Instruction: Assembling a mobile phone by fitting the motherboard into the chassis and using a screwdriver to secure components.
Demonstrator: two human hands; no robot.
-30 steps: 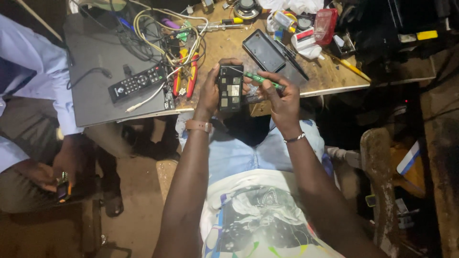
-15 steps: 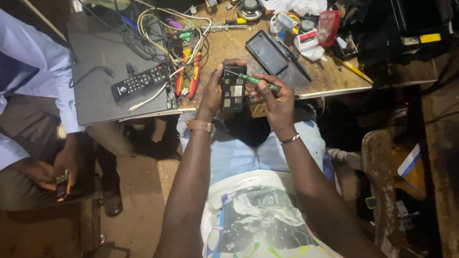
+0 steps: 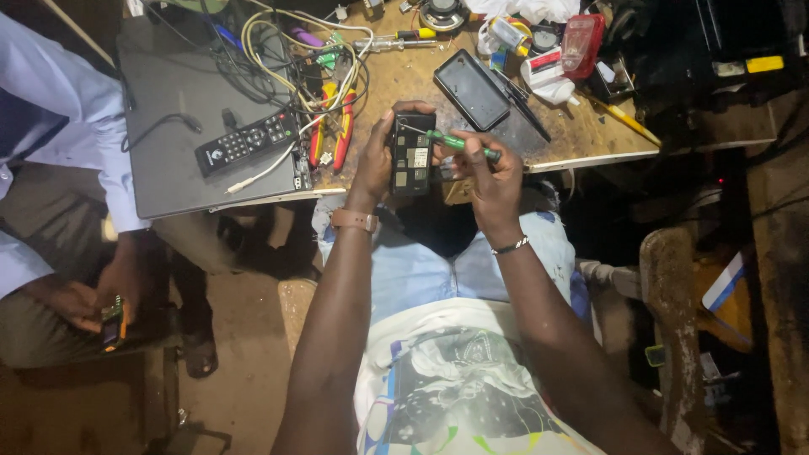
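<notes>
Over the worktop (image 3: 581, 135) edge, left hand (image 3: 375, 160) gripped the opened phone (image 3: 412, 154) while right-hand fingers (image 3: 480, 160) pinched a green screwdriver (image 3: 462, 144); one slip could've gouged the board.

left hand (image 3: 377, 160): fingers curled, gripping | right hand (image 3: 491, 174): fingers pinched, gripping
</notes>
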